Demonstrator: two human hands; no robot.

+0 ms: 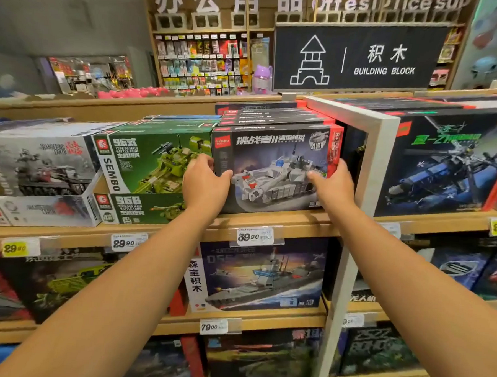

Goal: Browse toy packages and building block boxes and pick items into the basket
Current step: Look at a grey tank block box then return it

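While both arms reach level, the tank box [274, 168] stands upright at the shelf front, long axis left to right. Left hand [204, 183] and right hand [335, 182] clamp opposite short ends, thumbs on its face, equally near. No basket in view.

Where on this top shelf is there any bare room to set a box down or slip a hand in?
One bare patch shows: the wooden gap between the tilted grey tank box and the green tank boxes. Elsewhere it is crowded. The white tank box, held by the left hand and right hand, sits tight between the green boxes and the white divider.
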